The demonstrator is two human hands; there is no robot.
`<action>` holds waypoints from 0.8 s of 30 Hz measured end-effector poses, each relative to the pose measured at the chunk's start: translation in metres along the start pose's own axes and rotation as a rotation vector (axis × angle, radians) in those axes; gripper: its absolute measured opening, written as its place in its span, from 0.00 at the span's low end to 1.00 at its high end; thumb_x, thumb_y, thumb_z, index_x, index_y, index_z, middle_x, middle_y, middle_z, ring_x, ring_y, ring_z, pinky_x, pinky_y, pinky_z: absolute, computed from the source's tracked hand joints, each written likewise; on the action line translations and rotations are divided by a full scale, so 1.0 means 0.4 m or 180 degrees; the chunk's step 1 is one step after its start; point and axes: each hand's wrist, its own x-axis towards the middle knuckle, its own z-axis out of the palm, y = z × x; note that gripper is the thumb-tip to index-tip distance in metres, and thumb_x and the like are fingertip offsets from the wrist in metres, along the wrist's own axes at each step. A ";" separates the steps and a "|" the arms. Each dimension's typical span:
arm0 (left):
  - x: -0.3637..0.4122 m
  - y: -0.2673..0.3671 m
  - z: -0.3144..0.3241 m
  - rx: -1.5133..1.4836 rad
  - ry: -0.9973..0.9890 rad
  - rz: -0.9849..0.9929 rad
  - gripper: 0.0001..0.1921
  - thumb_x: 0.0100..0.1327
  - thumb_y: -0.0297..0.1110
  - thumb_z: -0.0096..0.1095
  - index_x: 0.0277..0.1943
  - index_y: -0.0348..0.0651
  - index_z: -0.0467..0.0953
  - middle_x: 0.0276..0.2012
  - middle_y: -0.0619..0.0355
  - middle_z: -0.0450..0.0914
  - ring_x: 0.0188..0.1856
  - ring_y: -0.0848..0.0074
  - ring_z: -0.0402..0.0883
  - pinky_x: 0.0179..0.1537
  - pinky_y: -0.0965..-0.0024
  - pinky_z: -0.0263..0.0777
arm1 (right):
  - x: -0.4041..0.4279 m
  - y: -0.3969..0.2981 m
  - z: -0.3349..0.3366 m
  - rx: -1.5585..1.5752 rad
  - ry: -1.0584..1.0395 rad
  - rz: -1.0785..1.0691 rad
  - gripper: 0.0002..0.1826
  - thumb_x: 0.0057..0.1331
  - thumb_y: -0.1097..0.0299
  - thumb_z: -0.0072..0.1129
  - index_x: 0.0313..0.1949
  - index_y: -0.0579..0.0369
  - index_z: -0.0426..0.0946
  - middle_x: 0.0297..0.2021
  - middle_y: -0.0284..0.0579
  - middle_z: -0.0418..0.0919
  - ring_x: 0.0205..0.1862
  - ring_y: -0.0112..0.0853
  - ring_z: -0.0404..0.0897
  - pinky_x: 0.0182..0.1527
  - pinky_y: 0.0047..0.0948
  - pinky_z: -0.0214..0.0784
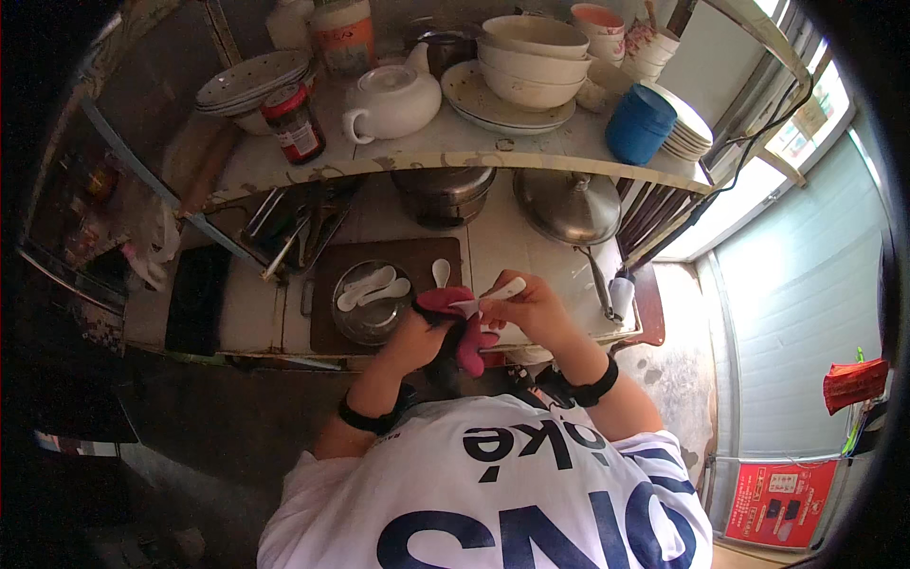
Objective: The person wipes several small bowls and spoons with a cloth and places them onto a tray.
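Note:
In front of my chest, my left hand [419, 338] grips a pink cloth [469, 348] that hangs down between my hands. My right hand [530, 313] holds a white soup spoon [508, 289] by its handle, with the spoon's other end against the cloth. Just beyond the cloth, another white spoon [441, 272] lies on a dark brown board [323, 284]. To the left on that board stands a round metal bowl [387, 323], and several white spoons [373, 284] rest in it.
A shelf edge [455, 159] crosses above the counter, bearing a white teapot [394, 99], stacked bowls [533, 64], a blue cup [640, 124] and a red-lidded jar [293, 124]. Beneath it are a metal pot [444, 195] and a lidded pan [569, 203], its handle pointing towards me.

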 end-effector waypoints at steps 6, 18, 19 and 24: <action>-0.018 0.018 -0.009 0.0055 0.0143 -0.0425 0.13 0.51 0.27 0.56 0.42 0.40 0.72 0.32 0.54 0.78 0.34 0.71 0.77 0.36 0.71 0.69 | 0.012 0.012 0.017 -0.0115 -0.0216 -0.0026 0.06 0.56 0.73 0.55 0.25 0.58 0.68 0.21 0.38 0.74 0.23 0.21 0.72 0.24 0.19 0.64; -0.065 0.060 -0.044 0.1157 0.0030 -0.0025 0.18 0.50 0.40 0.59 0.44 0.46 0.70 0.31 0.47 0.76 0.34 0.55 0.75 0.32 0.63 0.69 | 0.019 -0.006 0.020 -0.1425 -0.0852 -0.0409 0.05 0.56 0.74 0.54 0.31 0.62 0.72 0.24 0.37 0.74 0.27 0.20 0.73 0.28 0.18 0.66; -0.069 0.058 -0.051 0.1231 -0.0065 -0.0089 0.19 0.49 0.40 0.59 0.45 0.47 0.70 0.31 0.46 0.76 0.35 0.55 0.74 0.32 0.63 0.69 | 0.018 -0.004 0.014 -0.1422 -0.0901 -0.0360 0.05 0.56 0.75 0.54 0.32 0.62 0.72 0.24 0.37 0.74 0.27 0.20 0.73 0.28 0.18 0.66; -0.091 -0.013 -0.071 0.1348 0.0348 0.0255 0.18 0.48 0.31 0.60 0.45 0.43 0.70 0.35 0.49 0.76 0.40 0.59 0.75 0.39 0.65 0.68 | 0.014 0.011 0.025 -0.1881 -0.0790 -0.0553 0.04 0.55 0.77 0.54 0.32 0.62 0.72 0.25 0.38 0.75 0.26 0.20 0.73 0.28 0.17 0.67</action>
